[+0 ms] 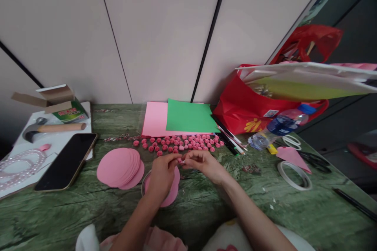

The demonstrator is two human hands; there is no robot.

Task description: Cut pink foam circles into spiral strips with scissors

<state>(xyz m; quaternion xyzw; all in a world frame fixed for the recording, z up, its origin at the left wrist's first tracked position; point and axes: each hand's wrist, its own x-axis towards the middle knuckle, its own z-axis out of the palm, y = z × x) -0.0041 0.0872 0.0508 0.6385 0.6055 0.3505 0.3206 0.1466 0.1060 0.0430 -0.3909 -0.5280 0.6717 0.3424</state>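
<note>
My left hand (163,168) and my right hand (203,163) meet at the middle of the green table, fingertips pinched together on a small pink paper piece (180,160). Just beyond them lie many small rolled pink paper flowers (167,142). Under my left hand and wrist are pink paper circles (173,190) and a round rim, partly hidden. Further left is a fanned stack of pink circles (118,166).
Green sheet (190,117) over pink sheets (154,119) at the back. Left: phone (67,161), hammer (61,127), beads (22,166), open box (69,110). Right: pens (229,143), bottle (279,125), red bag (235,106), tape roll (293,175), scissors (315,160).
</note>
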